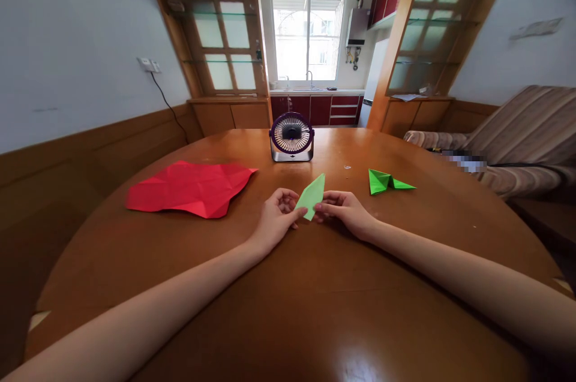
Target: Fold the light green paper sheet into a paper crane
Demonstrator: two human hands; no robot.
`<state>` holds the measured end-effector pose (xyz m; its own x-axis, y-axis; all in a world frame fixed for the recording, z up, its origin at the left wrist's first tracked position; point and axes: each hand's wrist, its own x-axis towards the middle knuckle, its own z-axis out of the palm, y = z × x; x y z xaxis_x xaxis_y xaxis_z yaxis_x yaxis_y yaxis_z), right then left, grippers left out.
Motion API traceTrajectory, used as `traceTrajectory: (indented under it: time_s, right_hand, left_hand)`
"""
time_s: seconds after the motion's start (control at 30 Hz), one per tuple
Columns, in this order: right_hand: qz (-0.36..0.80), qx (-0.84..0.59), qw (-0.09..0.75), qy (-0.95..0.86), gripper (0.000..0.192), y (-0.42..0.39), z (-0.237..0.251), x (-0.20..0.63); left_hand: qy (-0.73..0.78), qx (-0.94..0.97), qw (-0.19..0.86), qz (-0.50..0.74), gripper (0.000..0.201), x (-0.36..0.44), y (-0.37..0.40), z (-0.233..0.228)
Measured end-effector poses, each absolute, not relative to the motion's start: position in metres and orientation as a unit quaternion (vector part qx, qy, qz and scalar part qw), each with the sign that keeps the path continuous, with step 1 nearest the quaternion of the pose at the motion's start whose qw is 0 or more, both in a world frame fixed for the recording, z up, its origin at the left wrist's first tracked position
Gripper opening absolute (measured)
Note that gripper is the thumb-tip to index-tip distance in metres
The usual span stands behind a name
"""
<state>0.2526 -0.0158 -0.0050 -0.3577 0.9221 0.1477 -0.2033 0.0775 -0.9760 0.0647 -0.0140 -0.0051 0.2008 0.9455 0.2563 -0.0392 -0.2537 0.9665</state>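
Between my two hands is a folded piece of light green paper, tilted with its pointed end up and away from me. My left hand pinches its lower left edge, thumb on top and fingers curled. On the right side, my right hand pinches the same paper between thumb and fingers. Both hands are just above the table, over its middle. A brighter green folded paper with pointed flaps lies to the right of my right hand. To the left, a creased red paper sheet is spread out.
A small purple fan on a metal stand is on the far side of the round wooden table. A small scrap lies right of the fan. A striped armchair stands beyond the table's right edge.
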Motion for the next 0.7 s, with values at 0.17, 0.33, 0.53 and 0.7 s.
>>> traceTrajectory:
  time_s: [0.17,0.33,0.53,0.7]
  right_hand:
    - [0.594,-0.324,0.442,-0.589,0.029,-0.0175,-0.0032,0.2535]
    - [0.597,-0.344,0.43,-0.583,0.026,-0.019,-0.0026,0.2527]
    - [0.606,-0.343,0.457,-0.553,0.027,-0.0166,-0.0039,0.2542]
    - [0.582,-0.372,0.433,-0.579,0.021,-0.0198,-0.0018,0.2547]
  left_hand:
    - [0.355,0.603,0.539,0.469,0.039,0.0639,-0.0161,-0.0014]
    - [0.363,0.553,0.582,0.473,0.033,0.0632,-0.0165,0.0002]
    - [0.345,0.497,0.659,0.447,0.031,0.061,-0.0142,0.0032]
    - [0.344,0.532,0.634,0.443,0.029,0.0612,-0.014,0.003]
